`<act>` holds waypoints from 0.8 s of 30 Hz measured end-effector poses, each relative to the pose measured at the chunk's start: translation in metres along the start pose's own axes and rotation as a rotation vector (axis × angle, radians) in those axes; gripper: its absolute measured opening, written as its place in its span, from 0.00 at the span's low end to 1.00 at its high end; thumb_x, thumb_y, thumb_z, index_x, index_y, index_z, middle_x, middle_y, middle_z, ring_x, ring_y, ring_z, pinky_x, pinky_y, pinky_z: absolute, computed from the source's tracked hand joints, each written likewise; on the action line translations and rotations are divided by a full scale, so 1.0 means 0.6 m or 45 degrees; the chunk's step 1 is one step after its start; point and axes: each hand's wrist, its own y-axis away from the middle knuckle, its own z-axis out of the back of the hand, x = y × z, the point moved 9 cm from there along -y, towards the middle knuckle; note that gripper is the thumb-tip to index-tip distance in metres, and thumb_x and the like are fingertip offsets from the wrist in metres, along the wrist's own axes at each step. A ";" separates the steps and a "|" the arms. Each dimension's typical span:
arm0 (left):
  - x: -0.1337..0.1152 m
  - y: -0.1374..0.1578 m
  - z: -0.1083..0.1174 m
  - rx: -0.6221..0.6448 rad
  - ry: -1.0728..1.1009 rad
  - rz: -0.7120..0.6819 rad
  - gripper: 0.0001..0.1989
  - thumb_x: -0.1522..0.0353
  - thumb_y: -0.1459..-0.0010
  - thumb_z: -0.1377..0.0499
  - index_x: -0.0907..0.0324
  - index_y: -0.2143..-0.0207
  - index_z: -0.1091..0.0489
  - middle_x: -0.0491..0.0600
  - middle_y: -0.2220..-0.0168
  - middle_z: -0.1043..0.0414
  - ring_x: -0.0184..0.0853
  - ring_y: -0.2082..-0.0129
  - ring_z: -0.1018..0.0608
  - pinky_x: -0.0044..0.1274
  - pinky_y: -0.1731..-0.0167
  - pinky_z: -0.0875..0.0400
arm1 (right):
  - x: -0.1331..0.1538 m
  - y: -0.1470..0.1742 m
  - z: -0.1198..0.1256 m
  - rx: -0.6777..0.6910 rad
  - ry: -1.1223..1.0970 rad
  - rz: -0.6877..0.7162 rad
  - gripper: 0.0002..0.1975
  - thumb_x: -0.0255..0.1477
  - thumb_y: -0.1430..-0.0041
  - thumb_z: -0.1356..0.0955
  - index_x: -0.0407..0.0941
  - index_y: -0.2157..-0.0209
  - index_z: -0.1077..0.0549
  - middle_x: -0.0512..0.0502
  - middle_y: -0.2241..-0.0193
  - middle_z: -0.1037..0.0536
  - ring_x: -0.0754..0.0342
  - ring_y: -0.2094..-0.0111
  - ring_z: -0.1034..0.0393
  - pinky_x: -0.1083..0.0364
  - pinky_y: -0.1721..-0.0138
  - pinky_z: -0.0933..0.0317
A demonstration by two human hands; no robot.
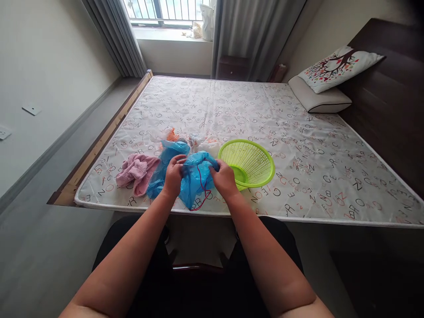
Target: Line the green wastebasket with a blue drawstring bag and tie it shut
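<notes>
Blue bag: here it is, the blue bag (196, 179) over the mattress's near edge, between both hands, a red cord (206, 193) looping down its front.
Left hand (174, 174): pinching one side, thumb against fingers.
Right hand (225, 179): closed on the other side, green basket (256, 163) just beside it.
Plastic work: handling the bag by its edges, it seems; the next move calls for keeping that cord clear of the folds.
Left pile: pink cloth (137, 171) beside more blue plastic (169, 153), same bag or another, hard to say.
Bed: letter-printed mattress (308, 150), tree-print pillow (341, 68) by the headboard (374, 84).
Room: bright window (175, 9), grey curtains (253, 33).
</notes>
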 end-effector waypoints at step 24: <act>-0.041 0.011 -0.031 0.041 -0.340 0.002 0.05 0.73 0.40 0.45 0.56 0.67 0.32 0.47 0.72 0.31 0.38 0.72 0.25 0.32 0.65 0.23 | 0.125 0.107 -0.027 0.290 0.320 0.477 0.06 0.26 0.38 0.36 0.49 0.67 0.29 0.42 0.65 0.24 0.44 0.57 0.29 0.43 0.49 0.31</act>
